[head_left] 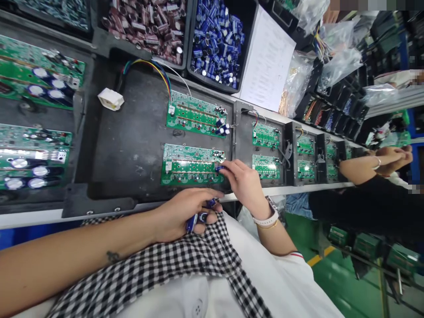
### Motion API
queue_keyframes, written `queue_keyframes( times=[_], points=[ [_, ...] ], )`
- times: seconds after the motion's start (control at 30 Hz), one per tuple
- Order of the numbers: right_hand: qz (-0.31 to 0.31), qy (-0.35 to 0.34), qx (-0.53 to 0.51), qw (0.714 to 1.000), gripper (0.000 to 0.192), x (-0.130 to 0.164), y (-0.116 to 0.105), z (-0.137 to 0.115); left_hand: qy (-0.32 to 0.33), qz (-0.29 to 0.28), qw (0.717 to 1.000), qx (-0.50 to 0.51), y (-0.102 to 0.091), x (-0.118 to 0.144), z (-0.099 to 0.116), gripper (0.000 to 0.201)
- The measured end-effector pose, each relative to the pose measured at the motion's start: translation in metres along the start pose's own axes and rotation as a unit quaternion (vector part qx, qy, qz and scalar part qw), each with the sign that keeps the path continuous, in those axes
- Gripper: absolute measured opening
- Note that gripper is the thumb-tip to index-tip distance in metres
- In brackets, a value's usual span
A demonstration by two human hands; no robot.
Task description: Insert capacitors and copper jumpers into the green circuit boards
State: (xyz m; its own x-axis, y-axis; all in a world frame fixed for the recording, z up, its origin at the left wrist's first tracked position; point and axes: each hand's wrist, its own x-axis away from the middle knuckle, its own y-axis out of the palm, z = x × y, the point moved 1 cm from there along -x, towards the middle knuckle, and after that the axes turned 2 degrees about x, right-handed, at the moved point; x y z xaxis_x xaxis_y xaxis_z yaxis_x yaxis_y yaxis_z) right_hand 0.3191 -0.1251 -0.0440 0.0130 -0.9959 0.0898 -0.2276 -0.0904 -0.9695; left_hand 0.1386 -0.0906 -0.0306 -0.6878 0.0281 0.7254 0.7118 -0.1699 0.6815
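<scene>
My right hand (pixel 241 179) pinches a blue capacitor (pixel 218 168) at the right end of the nearer green circuit board (pixel 194 164). Below and to the left, my left hand (pixel 190 211) is curled around several blue capacitors (pixel 191 224), held just off the front edge of the bench. The farther circuit board (pixel 197 115) lies in the same black tray (pixel 127 154). Blue capacitors (pixel 222 126) stand at its right end, and coloured wires (pixel 159 68) rise from its left corner.
Behind the tray are a bin of blue capacitors (pixel 217 42) and a bin of brown capacitors (pixel 152 26). A printed sheet (pixel 266 57) lies to their right. More boards (pixel 266 134) in trays line the bench. A white connector (pixel 111 99) sits at left. Another person's arm (pixel 361 165) reaches in at right.
</scene>
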Motion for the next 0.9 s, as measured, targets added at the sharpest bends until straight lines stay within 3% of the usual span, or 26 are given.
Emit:
queue_keyframes(
  times=[0.07, 0.2, 0.3, 0.53, 0.63, 0.73, 0.83, 0.9],
  points=[
    [-0.005, -0.007, 0.04, 0.999, 0.026, 0.0, -0.002, -0.004, -0.005, -0.013, 1.0, 0.002, -0.001, 0.001, 0.0, 0.008],
    [0.008, -0.01, 0.088, 0.996, 0.03, 0.002, -0.003, -0.009, 0.021, 0.011, 1.0, 0.017, -0.003, 0.004, -0.002, 0.015],
    [0.021, -0.01, 0.093, 0.995, 0.031, 0.003, -0.001, -0.009, 0.041, 0.014, 0.998, 0.035, -0.005, 0.003, -0.004, 0.008],
    [0.046, -0.032, 0.077, 0.995, 0.03, 0.004, 0.007, -0.004, 0.037, 0.007, 0.998, 0.057, -0.008, -0.003, -0.004, 0.019],
    [0.046, -0.061, 0.039, 0.996, 0.027, 0.005, 0.007, -0.002, 0.025, 0.025, 0.998, 0.047, -0.005, -0.004, -0.002, 0.024],
    [0.063, -0.045, -0.05, 0.996, 0.028, 0.012, -0.003, -0.008, 0.022, 0.039, 0.998, 0.044, -0.003, -0.005, -0.001, 0.028],
    [0.026, -0.051, -0.168, 0.984, 0.027, 0.022, -0.017, -0.018, 0.034, 0.026, 0.998, 0.053, -0.003, -0.006, -0.004, 0.027],
    [0.001, -0.058, -0.188, 0.981, 0.019, 0.028, -0.02, -0.021, 0.05, 0.023, 0.997, 0.058, -0.003, -0.007, -0.007, 0.023]
  ],
)
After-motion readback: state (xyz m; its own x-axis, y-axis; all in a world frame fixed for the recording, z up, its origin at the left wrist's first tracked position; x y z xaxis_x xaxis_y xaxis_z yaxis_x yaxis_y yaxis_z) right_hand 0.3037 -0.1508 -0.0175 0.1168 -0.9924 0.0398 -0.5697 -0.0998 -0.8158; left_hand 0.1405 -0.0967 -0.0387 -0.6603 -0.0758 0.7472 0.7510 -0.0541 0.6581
